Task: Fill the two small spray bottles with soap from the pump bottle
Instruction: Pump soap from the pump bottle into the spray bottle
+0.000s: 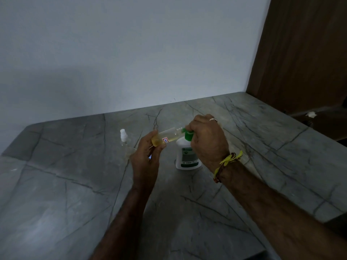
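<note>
A small clear plastic spray bottle (165,137), part filled with yellowish soap, lies tilted in the left hand (148,156), whose fingers curl round its base. Its open neck meets the green pump spout just beside the right hand (207,140), whose fingers close over the pump head of the white pump bottle (187,156) standing on the grey veined stone counter (75,184). Left of the fingers stands a second spray bottle (124,139), white-capped.

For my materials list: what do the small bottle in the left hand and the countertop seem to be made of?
Small bottle: probably clear plastic, since yellowish liquid shows through its wall; glass is possible. Countertop: looks like polished grey stone, with dark veins and a soft sheen.
</note>
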